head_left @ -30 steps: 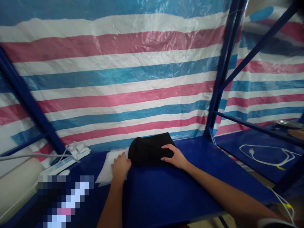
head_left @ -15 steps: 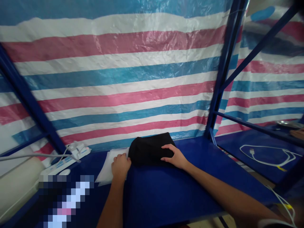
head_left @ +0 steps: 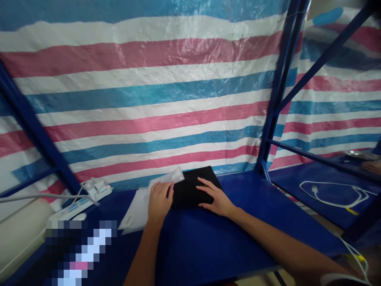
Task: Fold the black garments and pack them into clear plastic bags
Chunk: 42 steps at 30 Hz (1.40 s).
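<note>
A black folded item, seemingly fabric, lies on the blue tabletop. My right hand rests on its right part, fingers spread and thumb apart. My left hand is closed on a translucent plastic bag, whose end reaches over the black item's left edge. Under and beside my left hand is a stack of similar clear bags, the lowest corner bearing a small printed label.
At the left are a white power strip with plugs and a pale rolled thing. Blue metal posts frame the table. On the neighbouring surface lies a white cable. Striped sheeting hangs behind.
My left hand has lifted a plastic bag from the stack and moved right, over the black item's left edge. My right hand's fingers have spread flatter on the black item.
</note>
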Each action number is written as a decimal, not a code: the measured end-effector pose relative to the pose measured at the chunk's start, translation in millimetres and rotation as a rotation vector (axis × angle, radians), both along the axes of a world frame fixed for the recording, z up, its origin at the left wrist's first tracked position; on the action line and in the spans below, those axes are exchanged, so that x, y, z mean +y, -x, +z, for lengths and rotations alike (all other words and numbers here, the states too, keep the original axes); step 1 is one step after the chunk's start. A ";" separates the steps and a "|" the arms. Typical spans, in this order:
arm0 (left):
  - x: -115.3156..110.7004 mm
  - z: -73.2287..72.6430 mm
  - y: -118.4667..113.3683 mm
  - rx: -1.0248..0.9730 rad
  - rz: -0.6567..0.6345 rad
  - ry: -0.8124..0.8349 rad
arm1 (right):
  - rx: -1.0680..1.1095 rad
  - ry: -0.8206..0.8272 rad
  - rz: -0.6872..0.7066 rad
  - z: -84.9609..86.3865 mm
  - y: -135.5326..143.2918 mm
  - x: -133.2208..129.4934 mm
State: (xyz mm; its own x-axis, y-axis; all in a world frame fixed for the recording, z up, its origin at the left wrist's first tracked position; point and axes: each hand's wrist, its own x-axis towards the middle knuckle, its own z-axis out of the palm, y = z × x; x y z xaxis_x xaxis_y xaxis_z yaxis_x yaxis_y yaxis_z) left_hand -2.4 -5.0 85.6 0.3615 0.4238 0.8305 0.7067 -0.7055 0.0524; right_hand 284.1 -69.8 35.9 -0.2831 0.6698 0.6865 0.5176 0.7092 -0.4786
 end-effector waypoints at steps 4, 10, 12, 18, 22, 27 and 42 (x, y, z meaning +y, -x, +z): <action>-7.2 -5.9 -18.8 0.045 -0.159 0.021 | -0.078 -0.033 0.047 4.5 3.5 -3.9; -8.3 -8.9 -21.9 0.067 -0.254 0.065 | -0.055 -0.040 0.040 1.8 3.7 -2.7; -8.1 -8.3 -21.1 0.071 -0.271 0.069 | -0.055 -0.046 0.038 -0.2 3.4 -1.6; -14.4 -9.6 -27.4 0.062 -0.289 0.099 | -0.120 -0.073 0.013 -6.2 2.1 3.2; -21.7 -11.9 -37.2 0.072 -0.299 0.082 | -0.125 -0.120 0.076 -5.0 4.3 4.5; -23.5 -12.1 -41.3 0.079 -0.321 0.057 | -0.112 -0.127 0.105 -1.1 6.7 3.3; 11.7 -10.3 0.7 0.056 -0.101 0.049 | 0.046 -0.022 -0.003 4.4 -27.3 17.6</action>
State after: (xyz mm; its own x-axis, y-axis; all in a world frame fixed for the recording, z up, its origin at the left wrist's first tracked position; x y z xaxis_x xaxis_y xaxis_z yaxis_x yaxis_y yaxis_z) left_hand -3.1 6.7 75.3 0.4498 0.4227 0.7868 0.6349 -0.7709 0.0512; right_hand 311.4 -52.2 40.3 -0.2490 0.6554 0.7131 0.4975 0.7183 -0.4864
